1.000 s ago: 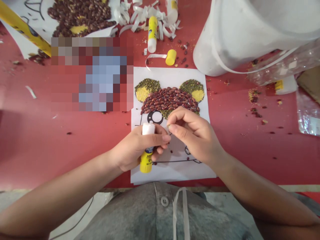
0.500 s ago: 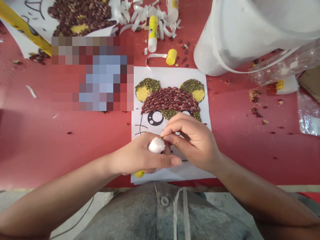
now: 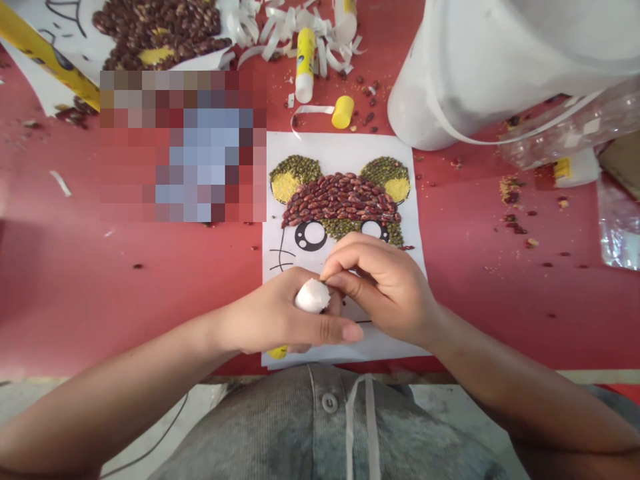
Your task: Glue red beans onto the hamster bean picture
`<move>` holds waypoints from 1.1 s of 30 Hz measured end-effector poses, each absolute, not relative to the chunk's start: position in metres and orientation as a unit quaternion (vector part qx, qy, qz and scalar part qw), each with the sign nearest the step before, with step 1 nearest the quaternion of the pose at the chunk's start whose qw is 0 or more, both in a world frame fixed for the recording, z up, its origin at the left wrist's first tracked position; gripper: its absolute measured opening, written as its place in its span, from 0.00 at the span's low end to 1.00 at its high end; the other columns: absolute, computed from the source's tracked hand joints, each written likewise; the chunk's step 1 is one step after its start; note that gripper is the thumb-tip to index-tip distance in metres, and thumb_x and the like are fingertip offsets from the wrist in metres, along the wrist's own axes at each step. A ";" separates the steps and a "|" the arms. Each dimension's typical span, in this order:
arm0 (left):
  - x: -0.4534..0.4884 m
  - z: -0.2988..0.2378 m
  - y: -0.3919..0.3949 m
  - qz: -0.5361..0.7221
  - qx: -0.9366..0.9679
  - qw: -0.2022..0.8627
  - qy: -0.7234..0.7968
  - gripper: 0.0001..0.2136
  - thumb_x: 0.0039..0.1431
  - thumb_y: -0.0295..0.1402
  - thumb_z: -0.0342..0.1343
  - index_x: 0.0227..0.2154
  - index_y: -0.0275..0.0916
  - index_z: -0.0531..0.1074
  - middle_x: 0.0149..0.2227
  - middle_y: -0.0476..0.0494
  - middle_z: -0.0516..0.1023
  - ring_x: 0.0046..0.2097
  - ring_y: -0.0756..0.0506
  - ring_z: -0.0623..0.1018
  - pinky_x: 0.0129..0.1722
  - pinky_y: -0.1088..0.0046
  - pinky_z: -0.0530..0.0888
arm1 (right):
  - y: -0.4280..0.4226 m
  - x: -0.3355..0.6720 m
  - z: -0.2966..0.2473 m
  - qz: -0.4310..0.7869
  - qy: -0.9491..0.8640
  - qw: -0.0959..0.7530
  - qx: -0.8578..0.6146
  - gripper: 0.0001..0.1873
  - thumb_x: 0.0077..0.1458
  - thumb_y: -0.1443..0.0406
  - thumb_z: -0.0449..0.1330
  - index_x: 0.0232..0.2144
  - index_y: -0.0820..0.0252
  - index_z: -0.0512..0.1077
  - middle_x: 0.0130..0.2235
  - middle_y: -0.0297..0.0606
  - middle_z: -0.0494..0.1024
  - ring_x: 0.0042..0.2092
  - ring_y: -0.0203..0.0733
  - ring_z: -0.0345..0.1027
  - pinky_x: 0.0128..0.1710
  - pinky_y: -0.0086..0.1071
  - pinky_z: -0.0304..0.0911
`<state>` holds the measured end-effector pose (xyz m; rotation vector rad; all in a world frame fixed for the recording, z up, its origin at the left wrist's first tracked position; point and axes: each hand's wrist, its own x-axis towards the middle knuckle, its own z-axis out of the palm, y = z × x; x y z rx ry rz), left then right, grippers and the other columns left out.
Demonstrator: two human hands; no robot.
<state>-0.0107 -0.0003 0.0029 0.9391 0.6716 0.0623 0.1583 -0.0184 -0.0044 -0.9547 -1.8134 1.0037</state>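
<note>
My left hand (image 3: 280, 310) is wrapped around a glue stick (image 3: 313, 297); its ragged white glue end pokes up between thumb and forefinger, and a bit of yellow shows below the hand. Thumb and forefinger of my right hand (image 3: 385, 287) pinch a tiny dark seed, mostly hidden, right at the edge of the glue. Beneath both hands lies a paper (image 3: 340, 147) with a cartoon animal face. Red speckled beans (image 3: 345, 200) cover its forehead, green mung beans (image 3: 295, 167) and yellow grains (image 3: 286, 188) its ears. The hands hide much of the lower face.
A white bucket (image 3: 415, 100) stands at the back right beside a clear plastic bottle (image 3: 575, 130). Another glue stick (image 3: 305, 63), a yellow cap (image 3: 343, 112) and paper shreds (image 3: 275, 37) lie behind the paper. A second bean picture (image 3: 165, 33) is at upper left, near a pixelated patch.
My right hand has shifted slightly down, uncovering more of the drawn right eye. Its fingertips keep their pinch by the glue, and my left hand holds the glue stick almost unmoved.
</note>
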 end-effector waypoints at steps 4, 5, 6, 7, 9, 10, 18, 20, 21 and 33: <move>-0.012 0.003 -0.001 0.034 0.439 0.844 0.306 0.18 0.50 0.40 0.61 0.14 0.37 0.63 0.12 0.55 0.62 0.15 0.56 0.61 0.14 0.79 0.56 | -0.019 0.157 -0.003 0.409 -0.711 0.422 -0.385 0.07 0.58 0.70 0.55 0.28 0.60 0.67 0.29 0.33 0.71 0.32 0.32 0.66 0.31 0.27 0.63; -0.012 0.003 -0.001 0.035 0.439 0.845 0.303 0.17 0.50 0.40 0.61 0.14 0.37 0.64 0.12 0.55 0.62 0.15 0.56 0.61 0.14 0.79 0.57 | -0.020 0.157 -0.003 0.409 -0.711 0.423 -0.386 0.07 0.58 0.70 0.55 0.28 0.60 0.67 0.29 0.33 0.71 0.32 0.32 0.66 0.31 0.27 0.62; -0.012 0.003 -0.001 0.036 0.438 0.846 0.301 0.17 0.50 0.39 0.61 0.14 0.37 0.64 0.12 0.55 0.62 0.15 0.56 0.61 0.14 0.79 0.57 | -0.020 0.157 -0.003 0.408 -0.711 0.424 -0.385 0.07 0.58 0.69 0.55 0.28 0.60 0.67 0.29 0.33 0.71 0.32 0.32 0.66 0.31 0.27 0.62; -0.012 0.003 -0.001 0.037 0.436 0.848 0.299 0.17 0.50 0.39 0.61 0.14 0.37 0.64 0.12 0.55 0.62 0.15 0.56 0.61 0.14 0.79 0.57 | -0.020 0.157 -0.004 0.407 -0.711 0.424 -0.385 0.07 0.59 0.69 0.55 0.28 0.59 0.67 0.29 0.33 0.71 0.32 0.32 0.66 0.31 0.28 0.62; -0.011 0.002 -0.001 0.043 0.425 0.854 0.296 0.17 0.51 0.39 0.61 0.14 0.37 0.63 0.12 0.55 0.62 0.15 0.56 0.61 0.14 0.79 0.56 | -0.021 0.157 -0.004 0.405 -0.713 0.425 -0.384 0.07 0.59 0.69 0.54 0.28 0.59 0.67 0.29 0.33 0.71 0.32 0.32 0.66 0.31 0.28 0.62; -0.011 0.002 -0.001 0.046 0.418 0.858 0.294 0.17 0.50 0.39 0.61 0.14 0.37 0.63 0.12 0.55 0.62 0.15 0.56 0.61 0.13 0.79 0.56 | -0.021 0.157 -0.004 0.403 -0.714 0.424 -0.384 0.07 0.59 0.69 0.54 0.28 0.59 0.67 0.30 0.34 0.71 0.32 0.32 0.66 0.31 0.28 0.63; -0.010 0.002 -0.003 0.053 0.375 0.879 0.291 0.17 0.49 0.38 0.62 0.14 0.36 0.63 0.12 0.54 0.62 0.14 0.56 0.62 0.12 0.81 0.56 | -0.022 0.158 -0.004 0.395 -0.716 0.435 -0.377 0.06 0.59 0.69 0.55 0.29 0.59 0.67 0.30 0.34 0.71 0.32 0.33 0.66 0.31 0.28 0.63; -0.010 0.002 -0.003 0.058 0.366 0.882 0.293 0.18 0.49 0.37 0.62 0.13 0.36 0.63 0.11 0.55 0.62 0.14 0.56 0.62 0.12 0.81 0.56 | -0.022 0.158 -0.005 0.393 -0.717 0.436 -0.377 0.06 0.59 0.69 0.54 0.29 0.59 0.67 0.30 0.34 0.71 0.32 0.33 0.66 0.31 0.29 0.63; -0.009 0.002 -0.004 0.061 0.361 0.883 0.293 0.18 0.48 0.37 0.62 0.13 0.36 0.62 0.11 0.55 0.62 0.14 0.56 0.62 0.12 0.81 0.56 | -0.022 0.158 -0.005 0.392 -0.718 0.435 -0.377 0.06 0.59 0.69 0.54 0.29 0.58 0.67 0.30 0.34 0.71 0.32 0.33 0.66 0.31 0.29 0.63; -0.005 0.007 -0.001 0.068 0.284 0.902 0.318 0.19 0.41 0.36 0.66 0.10 0.36 0.61 0.11 0.55 0.60 0.13 0.57 0.61 0.10 0.83 0.56 | -0.021 0.158 -0.006 0.477 -0.660 0.447 -0.371 0.06 0.59 0.67 0.55 0.28 0.59 0.67 0.31 0.34 0.71 0.34 0.34 0.65 0.33 0.29 0.63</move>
